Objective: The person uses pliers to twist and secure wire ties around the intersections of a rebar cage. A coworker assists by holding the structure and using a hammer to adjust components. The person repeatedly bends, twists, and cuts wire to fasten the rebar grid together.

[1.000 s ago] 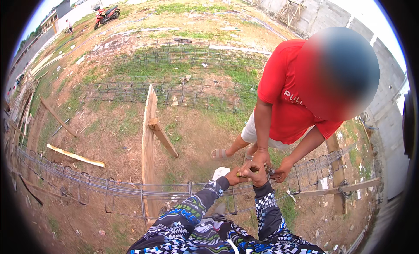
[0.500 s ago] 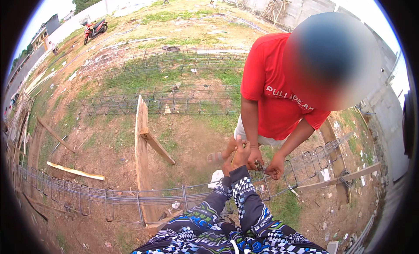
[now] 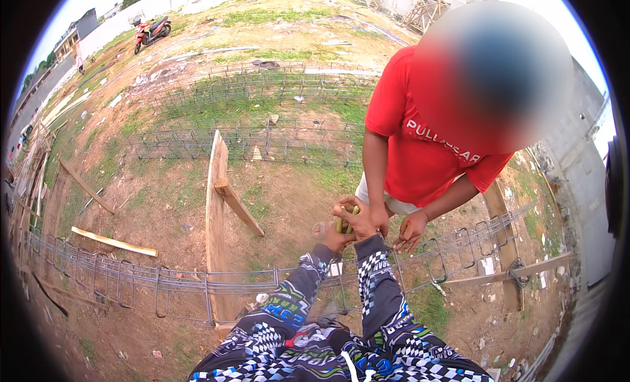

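Both my hands meet in front of me, just beyond the near rebar cage point(image 3: 250, 277). Between them is a pair of pincers with two yellow-green handles point(image 3: 340, 222); its jaws are hidden. My left hand point(image 3: 335, 240) is closed around the lower part of one handle. Slightly higher and to its right, my right hand point(image 3: 363, 219) has its fingers bent around the other handle. Close by on the right are a co-worker's hands point(image 3: 411, 230), held over the cage; I cannot make out anything in them.
The co-worker in a red shirt point(image 3: 430, 109) leans over the cage from its far side. A wooden plank post point(image 3: 214, 231) with a brace point(image 3: 240, 208) stands left of my hands. On the right, boards point(image 3: 508, 275) cross near the cage. More rebar cages point(image 3: 249, 144) lie beyond.
My hands have shifted slightly up and left and moved apart, with the pincers' two handles now showing. The co-worker's right-side hand has opened and drawn up off the cage bars.
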{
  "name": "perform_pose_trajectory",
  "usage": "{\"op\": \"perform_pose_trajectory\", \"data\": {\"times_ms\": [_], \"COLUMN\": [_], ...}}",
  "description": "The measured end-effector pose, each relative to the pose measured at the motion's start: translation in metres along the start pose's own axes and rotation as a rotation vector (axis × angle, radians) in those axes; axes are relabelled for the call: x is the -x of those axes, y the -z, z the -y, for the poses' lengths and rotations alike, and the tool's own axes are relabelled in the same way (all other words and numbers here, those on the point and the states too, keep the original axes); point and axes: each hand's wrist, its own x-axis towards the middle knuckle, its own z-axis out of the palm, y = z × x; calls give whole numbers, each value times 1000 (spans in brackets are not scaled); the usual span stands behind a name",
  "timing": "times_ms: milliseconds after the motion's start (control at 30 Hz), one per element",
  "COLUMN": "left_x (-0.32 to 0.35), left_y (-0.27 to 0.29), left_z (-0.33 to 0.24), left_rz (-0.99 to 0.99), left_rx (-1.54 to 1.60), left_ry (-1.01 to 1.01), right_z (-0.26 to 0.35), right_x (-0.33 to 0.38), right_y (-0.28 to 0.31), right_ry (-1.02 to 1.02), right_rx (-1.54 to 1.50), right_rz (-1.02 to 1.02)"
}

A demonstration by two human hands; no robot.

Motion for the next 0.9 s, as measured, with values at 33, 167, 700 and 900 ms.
{"op": "perform_pose_trajectory", "data": {"times_ms": [33, 167, 700, 900], "left_x": [-3, 38, 32, 0], "left_y": [27, -14, -19, 29], "left_z": [-10, -83, -23, -12], "left_rz": [199, -170, -419, 32], "left_rx": [77, -81, -74, 184], "left_ry": [75, -83, -279, -130], "right_z": [17, 7, 3, 23], "right_x": [-3, -17, -11, 12], "right_y": [0, 20, -14, -50], "right_ry": [-230, -418, -282, 94], "right_rx": [-101, -166, 24, 224], "right_rz": [188, -64, -95, -85]}}
